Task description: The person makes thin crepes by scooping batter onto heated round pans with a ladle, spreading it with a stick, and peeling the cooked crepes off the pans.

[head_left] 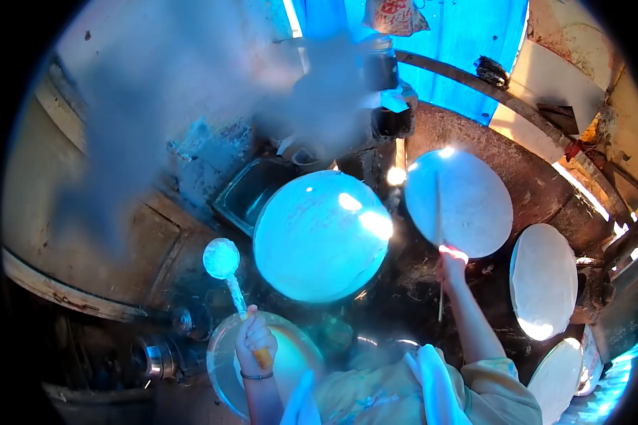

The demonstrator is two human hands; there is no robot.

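My left hand [254, 342] is closed around the yellow-orange handle of a ladle [222, 259], whose round bowl is coated in something white. Beneath that hand stands a wide basin [223, 375] with pale liquid in it. My right hand [451, 265] grips a thin stick [441, 301], which runs up along a round white sheet or disc [468, 205]. Whether the stick lies over or under that disc I cannot tell. Between the hands, further forward, is a larger round white surface [312, 241], shiny with bright reflections.
Further white discs, one oval in view [544, 282] and another lower down [556, 382], stand at the right. A metal cylinder [164, 356] is at lower left. A dark square tray [255, 188] sits behind the large surface. Blurry haze covers the upper left.
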